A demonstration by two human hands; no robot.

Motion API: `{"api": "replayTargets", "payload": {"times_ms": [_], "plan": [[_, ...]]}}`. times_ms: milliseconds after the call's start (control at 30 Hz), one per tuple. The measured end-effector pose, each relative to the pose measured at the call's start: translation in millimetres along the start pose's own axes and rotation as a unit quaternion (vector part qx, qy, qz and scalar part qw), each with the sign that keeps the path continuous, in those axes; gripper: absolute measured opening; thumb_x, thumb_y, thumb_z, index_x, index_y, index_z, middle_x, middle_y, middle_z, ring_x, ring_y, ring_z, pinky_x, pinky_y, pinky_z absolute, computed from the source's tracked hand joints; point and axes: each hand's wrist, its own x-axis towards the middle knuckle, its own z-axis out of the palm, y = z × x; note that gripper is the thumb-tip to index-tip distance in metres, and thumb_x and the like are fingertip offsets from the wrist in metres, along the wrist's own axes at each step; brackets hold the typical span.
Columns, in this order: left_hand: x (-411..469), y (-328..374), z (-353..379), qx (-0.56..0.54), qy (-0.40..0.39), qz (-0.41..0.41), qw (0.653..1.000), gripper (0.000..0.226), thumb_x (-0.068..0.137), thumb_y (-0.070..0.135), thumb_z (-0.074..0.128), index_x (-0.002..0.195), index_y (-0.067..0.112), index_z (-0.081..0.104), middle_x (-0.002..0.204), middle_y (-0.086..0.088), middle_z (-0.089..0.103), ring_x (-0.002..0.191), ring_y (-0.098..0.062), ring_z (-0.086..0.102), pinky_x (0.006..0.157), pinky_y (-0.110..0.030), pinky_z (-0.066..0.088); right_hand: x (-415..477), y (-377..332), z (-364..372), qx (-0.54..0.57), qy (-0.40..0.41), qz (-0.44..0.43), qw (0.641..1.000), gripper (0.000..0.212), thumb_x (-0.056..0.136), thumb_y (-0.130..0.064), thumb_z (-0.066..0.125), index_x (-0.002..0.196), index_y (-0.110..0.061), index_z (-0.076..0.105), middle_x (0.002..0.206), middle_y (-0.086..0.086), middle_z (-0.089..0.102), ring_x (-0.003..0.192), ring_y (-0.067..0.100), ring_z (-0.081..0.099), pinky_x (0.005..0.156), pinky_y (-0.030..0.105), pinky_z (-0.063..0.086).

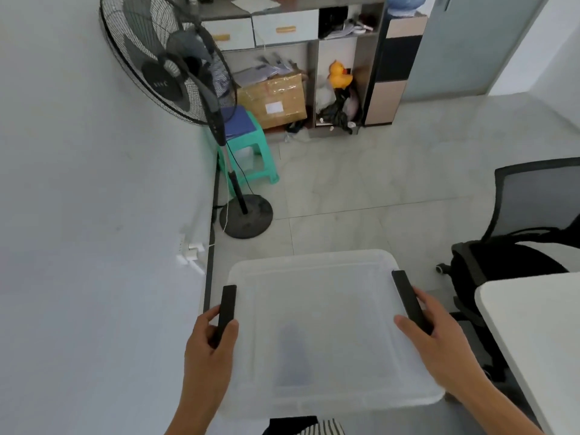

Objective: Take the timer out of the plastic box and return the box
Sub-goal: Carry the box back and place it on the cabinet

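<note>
A translucent plastic box [317,287] with its lid on is held in front of me above the floor. My left hand [210,343] grips the black latch handle [228,304] on its left side. On the right side, my right hand [439,337] grips the other black latch handle [406,296]. A dim dark shape [293,356] shows through the lid; I cannot tell whether it is the timer.
A white wall runs along the left, with a socket and plug [191,251]. A standing fan [175,64] and a green stool [248,146] stand ahead, with shelves [314,42] behind. At right are a black chair [530,221] and a white table corner [533,324].
</note>
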Motion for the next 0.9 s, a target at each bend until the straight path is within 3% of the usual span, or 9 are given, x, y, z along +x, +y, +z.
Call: {"api": "replayTargets", "payload": {"times_ms": [133,267,367,500,600,800,900], "plan": [[108.0,43.9,36.7,-0.012,-0.023,0.011,1.000,0.026,0.089,0.019,0.057,0.114,0.026,0.054,0.063,-0.007,0.051,0.056,-0.018,0.045,0.054,-0.026,0.039,96.8,-44.3,3.2,0.011,0.016,0.021,1.000,0.053,0.088,-0.028,0.063,0.137,-0.031,0.043,0.090,0.003,0.069,0.078,0.029,0.067,0.067,0.040,0.054],[205.8,111.4,65.3,-0.012,-0.054,0.026,0.998,0.026,0.089,0.019,0.058,0.113,0.029,0.054,0.078,-0.009,0.062,0.074,-0.023,0.058,0.064,-0.027,0.046,176.0,-101.3,-8.3,0.036,0.056,0.037,0.997,0.052,0.087,-0.027,0.065,0.135,-0.031,0.045,0.087,0.006,0.069,0.075,0.028,0.066,0.067,0.040,0.053],[271.5,161.5,92.3,-0.002,-0.085,0.045,0.995,0.026,0.089,0.020,0.057,0.114,0.028,0.054,0.083,-0.015,0.066,0.074,-0.029,0.061,0.064,-0.030,0.049,231.3,-135.7,-23.7,0.057,0.074,0.036,0.995,0.054,0.087,-0.024,0.065,0.137,-0.029,0.045,0.090,0.009,0.069,0.080,0.030,0.065,0.069,0.040,0.051],[353.9,220.2,138.9,-0.017,-0.107,0.072,0.991,0.030,0.089,0.014,0.058,0.117,0.023,0.054,0.094,0.007,0.066,0.086,-0.005,0.061,0.065,-0.016,0.046,310.0,-174.2,-45.2,0.076,0.106,0.037,0.991,0.052,0.087,-0.022,0.065,0.135,-0.029,0.046,0.089,0.015,0.069,0.080,0.037,0.064,0.067,0.041,0.049],[412.5,250.0,178.7,-0.025,-0.119,0.070,0.990,0.031,0.089,0.010,0.058,0.119,0.018,0.054,0.098,0.014,0.063,0.090,0.002,0.060,0.063,-0.009,0.048,378.9,-195.8,-59.8,0.082,0.103,0.039,0.991,0.050,0.088,-0.023,0.065,0.133,-0.031,0.045,0.095,0.019,0.069,0.085,0.039,0.064,0.066,0.040,0.048],[530.7,316.9,265.9,-0.037,-0.093,0.047,0.994,0.035,0.087,0.008,0.059,0.122,0.010,0.055,0.108,-0.009,0.067,0.100,-0.024,0.063,0.074,-0.022,0.047,548.1,-243.5,-100.4,0.074,0.097,0.029,0.992,0.050,0.087,-0.024,0.064,0.134,-0.032,0.047,0.087,0.007,0.069,0.076,0.031,0.065,0.067,0.041,0.050],[577.9,361.4,294.6,-0.049,-0.066,0.040,0.996,0.031,0.087,0.008,0.060,0.116,0.017,0.056,0.104,-0.014,0.069,0.088,-0.026,0.063,0.077,-0.030,0.048,619.2,-282.7,-122.2,0.065,0.084,0.013,0.994,0.051,0.087,-0.025,0.064,0.135,-0.032,0.047,0.085,0.002,0.068,0.073,0.024,0.063,0.063,0.035,0.048]]}}
